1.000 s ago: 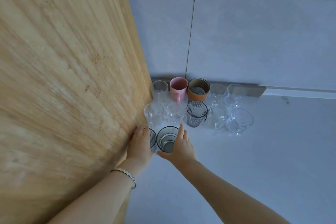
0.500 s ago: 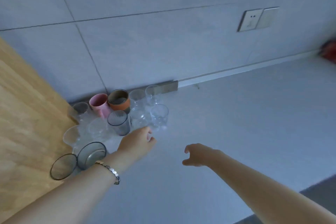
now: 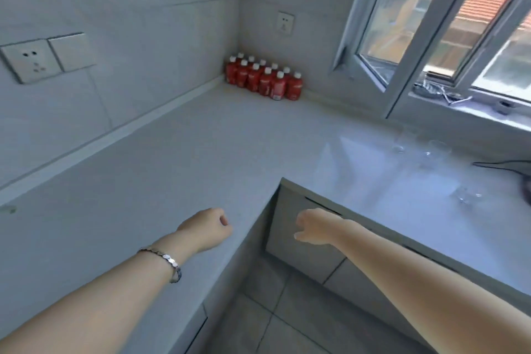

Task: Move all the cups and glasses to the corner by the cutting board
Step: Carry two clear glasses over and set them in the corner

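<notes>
Clear glasses stand on the right arm of the grey counter under the window: one (image 3: 402, 142) farthest back, a second (image 3: 436, 151) beside it, and a third (image 3: 467, 195) nearer the front edge. They are blurred and hard to make out. My left hand (image 3: 208, 228) hovers over the left counter near its inner corner, fingers curled, holding nothing. My right hand (image 3: 314, 227) hangs in front of the drawer face, loosely curled and empty. The cutting board and the grouped cups are out of view.
The L-shaped counter (image 3: 201, 158) runs along two walls. A block of red bottles (image 3: 264, 79) fills the far corner. An open window (image 3: 402, 37) swings in above the right counter. A dark pan handle (image 3: 500, 165) lies at the right edge. Wall sockets (image 3: 31, 60) sit at left.
My view has swung right, away from the cutting board corner and the cup cluster, toward the window. Both hands have let go of the dark glasses and moved right, empty.
</notes>
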{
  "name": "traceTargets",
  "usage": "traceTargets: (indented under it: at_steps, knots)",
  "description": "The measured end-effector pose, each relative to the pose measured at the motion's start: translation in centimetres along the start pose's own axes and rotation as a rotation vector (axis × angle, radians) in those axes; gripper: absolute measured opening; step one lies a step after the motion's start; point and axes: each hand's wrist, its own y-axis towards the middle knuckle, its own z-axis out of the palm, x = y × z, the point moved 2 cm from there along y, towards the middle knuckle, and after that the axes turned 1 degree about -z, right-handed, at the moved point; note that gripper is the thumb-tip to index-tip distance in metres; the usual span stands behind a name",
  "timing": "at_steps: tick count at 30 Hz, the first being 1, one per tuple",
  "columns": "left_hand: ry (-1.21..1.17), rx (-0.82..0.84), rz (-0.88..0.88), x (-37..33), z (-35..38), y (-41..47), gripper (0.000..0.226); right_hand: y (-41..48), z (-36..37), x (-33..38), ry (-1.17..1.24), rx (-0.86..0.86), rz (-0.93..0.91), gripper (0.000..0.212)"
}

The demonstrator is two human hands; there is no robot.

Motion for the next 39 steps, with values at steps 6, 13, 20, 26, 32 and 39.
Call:
traceTargets:
  at_steps: [6,13,20,26,32,39]
  knots:
    - [0.151,0.129,0.170,-13.4,2.6,8.5,0.019,0.4,-1.9,-15.3,0.184,-0.003,0.253,0.032]
    - [0.308,0.214,0.383,-28.2,4.7,19.4,0.029,1.1,-4.3,-28.6,0.390,-0.078,0.509,0.050]
    - [0.446,0.312,0.573,-40.5,7.8,27.5,0.029,2.5,-6.3,-40.3,0.524,-0.152,0.805,0.044]
    - [0.514,0.352,0.618,-47.3,11.2,31.9,0.015,3.8,-6.0,-49.5,0.540,-0.199,0.955,0.036]
    - [0.488,0.328,0.523,-52.1,14.3,35.5,0.032,8.0,-5.8,-58.5,0.530,-0.280,0.894,0.083]
    - [0.356,0.241,0.343,-57.7,17.5,37.8,0.037,10.8,-2.9,-63.7,0.628,-0.282,0.698,0.089]
